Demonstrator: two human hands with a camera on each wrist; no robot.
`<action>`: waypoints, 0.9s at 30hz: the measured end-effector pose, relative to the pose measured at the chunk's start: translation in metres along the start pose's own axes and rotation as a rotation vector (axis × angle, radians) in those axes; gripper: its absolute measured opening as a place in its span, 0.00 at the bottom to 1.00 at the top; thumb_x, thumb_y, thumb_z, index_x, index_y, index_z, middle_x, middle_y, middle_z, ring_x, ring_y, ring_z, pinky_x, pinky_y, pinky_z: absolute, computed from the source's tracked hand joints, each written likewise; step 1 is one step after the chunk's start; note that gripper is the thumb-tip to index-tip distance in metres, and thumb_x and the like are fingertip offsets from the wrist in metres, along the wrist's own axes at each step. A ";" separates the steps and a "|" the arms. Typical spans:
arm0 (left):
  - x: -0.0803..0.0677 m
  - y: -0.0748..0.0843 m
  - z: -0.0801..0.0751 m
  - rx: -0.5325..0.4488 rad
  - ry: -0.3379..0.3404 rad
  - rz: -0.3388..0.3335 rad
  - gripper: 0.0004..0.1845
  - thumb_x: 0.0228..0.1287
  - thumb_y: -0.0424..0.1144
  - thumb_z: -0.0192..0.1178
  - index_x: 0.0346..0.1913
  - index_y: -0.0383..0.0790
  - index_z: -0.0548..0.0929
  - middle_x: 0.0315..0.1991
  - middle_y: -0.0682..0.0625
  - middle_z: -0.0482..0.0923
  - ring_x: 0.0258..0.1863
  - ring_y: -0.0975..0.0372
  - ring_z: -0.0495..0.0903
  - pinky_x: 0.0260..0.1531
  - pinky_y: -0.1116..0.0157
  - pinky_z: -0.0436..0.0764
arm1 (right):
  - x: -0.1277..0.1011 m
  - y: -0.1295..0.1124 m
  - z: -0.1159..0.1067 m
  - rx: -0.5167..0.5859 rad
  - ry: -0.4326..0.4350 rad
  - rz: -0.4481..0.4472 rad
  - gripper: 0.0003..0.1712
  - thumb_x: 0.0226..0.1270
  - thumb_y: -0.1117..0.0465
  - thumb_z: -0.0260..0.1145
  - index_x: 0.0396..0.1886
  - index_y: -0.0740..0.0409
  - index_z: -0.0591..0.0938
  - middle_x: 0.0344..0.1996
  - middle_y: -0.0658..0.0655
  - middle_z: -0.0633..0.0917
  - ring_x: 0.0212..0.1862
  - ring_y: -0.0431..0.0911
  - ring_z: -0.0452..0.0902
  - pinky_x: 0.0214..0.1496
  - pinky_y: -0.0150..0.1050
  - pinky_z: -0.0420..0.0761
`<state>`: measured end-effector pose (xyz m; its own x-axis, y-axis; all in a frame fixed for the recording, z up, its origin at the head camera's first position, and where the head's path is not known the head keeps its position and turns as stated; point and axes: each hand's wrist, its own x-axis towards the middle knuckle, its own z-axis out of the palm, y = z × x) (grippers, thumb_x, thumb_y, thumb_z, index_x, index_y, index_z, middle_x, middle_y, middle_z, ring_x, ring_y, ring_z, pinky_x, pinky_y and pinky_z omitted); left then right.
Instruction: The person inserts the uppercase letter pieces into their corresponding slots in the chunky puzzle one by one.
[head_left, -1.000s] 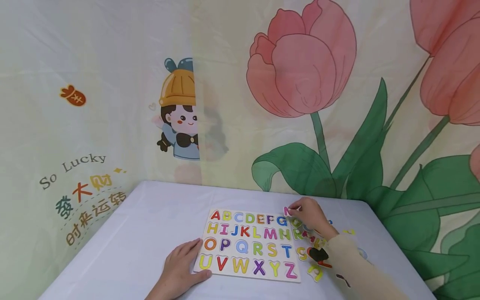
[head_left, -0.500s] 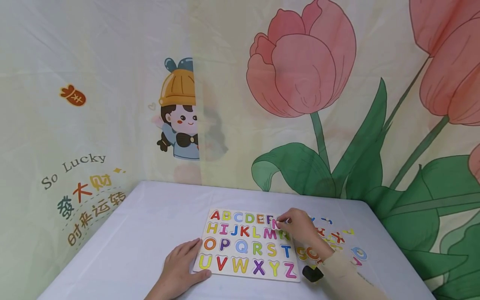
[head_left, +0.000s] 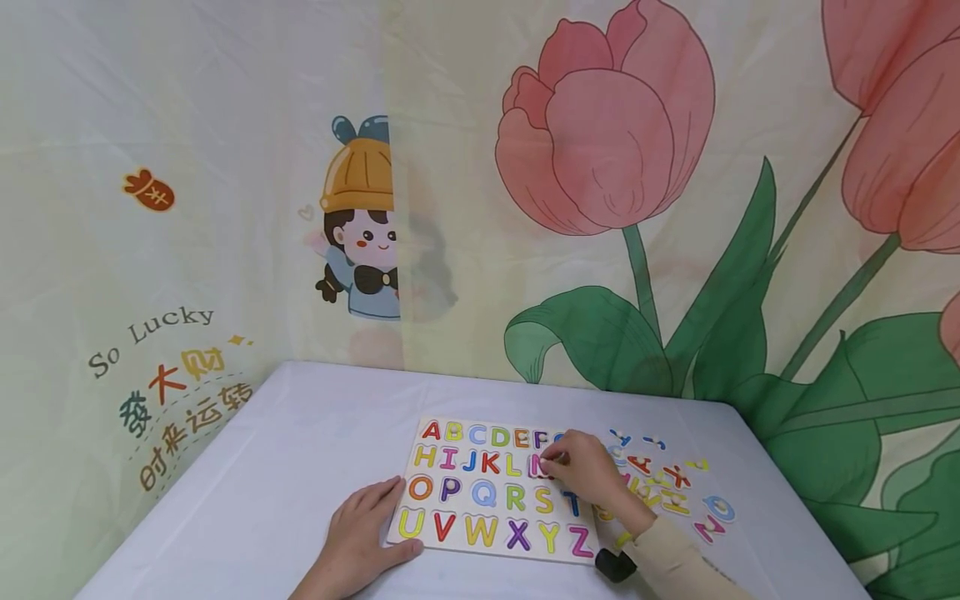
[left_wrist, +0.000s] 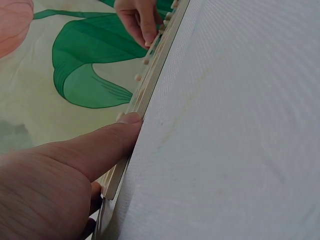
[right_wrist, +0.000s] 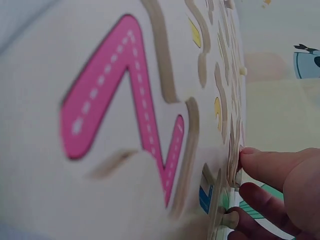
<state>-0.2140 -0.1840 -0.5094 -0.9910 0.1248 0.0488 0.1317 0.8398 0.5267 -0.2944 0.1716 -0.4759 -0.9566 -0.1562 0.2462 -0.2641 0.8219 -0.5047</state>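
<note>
Multicoloured letter pieces are lying on the white cloth-covered desk beside the white rectangular alphabet board. The right hand, shifted left since the previous frame, is obscuring the board's right side and pinching a pink letter piece, apparently M; the unclenched left hand is touching the board's corner.

Printed cloth covers the whole back wall, cream with a few soft wrinkles and a vertical seam. Huge pink tulip right of the middle, more tulips cut off at the right edge, big green leaves below. Left of the seam there's half a cartoon figure in a yellow hat, plus a little red pouch, "So Lucky" lettering and colorful Chinese characters. The table has a plain white cover, woven-looking up close. Light's pretty soft and even.
</note>
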 end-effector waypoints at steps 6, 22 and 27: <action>0.000 0.001 0.000 -0.006 -0.004 -0.004 0.56 0.52 0.65 0.78 0.80 0.42 0.70 0.78 0.45 0.68 0.76 0.43 0.62 0.75 0.34 0.59 | -0.001 -0.001 0.005 -0.019 0.010 0.012 0.03 0.66 0.60 0.80 0.38 0.50 0.94 0.31 0.44 0.79 0.34 0.39 0.73 0.32 0.31 0.77; 0.001 0.000 0.001 -0.007 -0.003 -0.013 0.57 0.51 0.66 0.78 0.81 0.43 0.70 0.78 0.46 0.68 0.76 0.44 0.62 0.75 0.34 0.59 | 0.001 -0.006 0.009 -0.037 -0.003 0.034 0.04 0.65 0.59 0.80 0.39 0.51 0.94 0.30 0.44 0.79 0.33 0.40 0.73 0.33 0.32 0.76; 0.001 -0.001 0.002 -0.007 -0.001 -0.011 0.57 0.51 0.66 0.78 0.80 0.42 0.70 0.78 0.45 0.68 0.75 0.44 0.62 0.75 0.34 0.59 | 0.000 -0.006 0.010 -0.050 0.005 0.040 0.05 0.64 0.59 0.81 0.39 0.51 0.94 0.31 0.45 0.80 0.34 0.40 0.73 0.34 0.33 0.76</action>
<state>-0.2154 -0.1838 -0.5118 -0.9923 0.1161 0.0421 0.1206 0.8372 0.5335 -0.2937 0.1614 -0.4809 -0.9656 -0.1200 0.2309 -0.2191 0.8536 -0.4727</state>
